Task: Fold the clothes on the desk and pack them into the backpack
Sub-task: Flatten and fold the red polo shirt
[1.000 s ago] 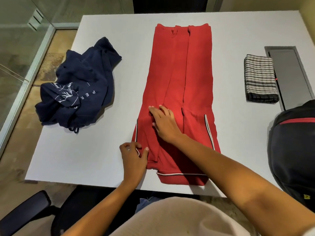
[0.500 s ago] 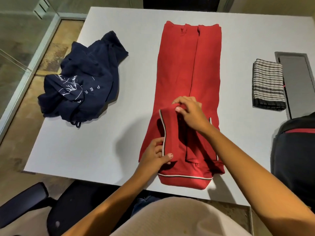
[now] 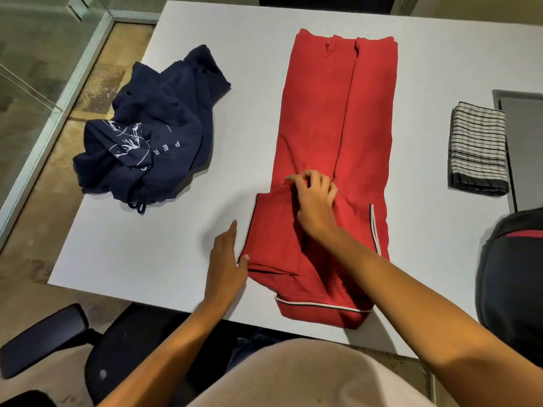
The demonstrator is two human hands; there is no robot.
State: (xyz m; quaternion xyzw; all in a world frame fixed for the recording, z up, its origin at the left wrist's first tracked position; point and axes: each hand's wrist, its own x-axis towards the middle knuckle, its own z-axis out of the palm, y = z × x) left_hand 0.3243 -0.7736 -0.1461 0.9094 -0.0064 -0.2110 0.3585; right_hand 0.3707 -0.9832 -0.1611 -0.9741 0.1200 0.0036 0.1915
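Red garment (image 3: 338,127): soft matte knit, laid as a long narrow strip down the middle of the white smooth surface (image 3: 176,230), waistband end far, white piping along the near hem and side slits, near-left part turned over as a squarish flap. Right hand (image 3: 314,201): lies on the strip at the flap's far edge, fingers (image 3: 311,179) curled and pinching a ridge of the red cloth. Left hand (image 3: 226,259): flat on the surface just beside the flap's left edge, fingers (image 3: 230,233) straight and released, thumb touching the flap's near-left corner. Navy hoodie (image 3: 152,136): thick fleece, crumpled heap with white line print and a drawcord, well left of the red garment. Striped cloth (image 3: 476,151): white with dark thin lines, folded into a neat rectangle, far right. Backpack (image 3: 511,274): dark, rounded, red trim, at the right edge. Chair (image 3: 44,339): black padded armrest, near left
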